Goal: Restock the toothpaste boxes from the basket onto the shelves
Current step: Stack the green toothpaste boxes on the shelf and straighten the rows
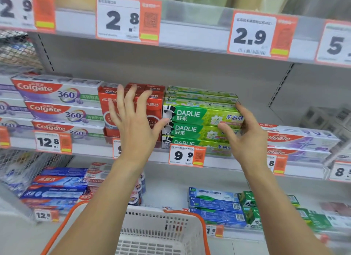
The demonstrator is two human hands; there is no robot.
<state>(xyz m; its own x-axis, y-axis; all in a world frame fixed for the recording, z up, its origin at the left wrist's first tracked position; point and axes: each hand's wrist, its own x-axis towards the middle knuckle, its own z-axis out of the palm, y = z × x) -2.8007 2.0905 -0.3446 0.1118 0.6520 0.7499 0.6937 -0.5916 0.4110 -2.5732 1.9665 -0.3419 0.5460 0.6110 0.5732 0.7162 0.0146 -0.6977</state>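
Left hand (133, 122): fingers spread wide, before red boxes (152, 103).
Right hand (245, 139): fingers grip top Darlie box (199, 115) right end.
Shelf (266, 106): bare rightward.

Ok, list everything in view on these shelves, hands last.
Darlie boxes: stack of at least three, green, middle shelf centre.
Red boxes: several, upright, left of the Darlie stack.
Colgate 360 boxes: three showing, white and purple, middle shelf left.
Colgate boxes: two, white, middle shelf right.
Blue boxes: three stacked, bottom shelf.
Price tags: many, white and orange, on shelf edges.
Basket: one, white with orange rim, appears empty, bottom centre.
Left hand: fingers spread, in front of the red boxes.
Right hand: grips the Darlie stack's right end.
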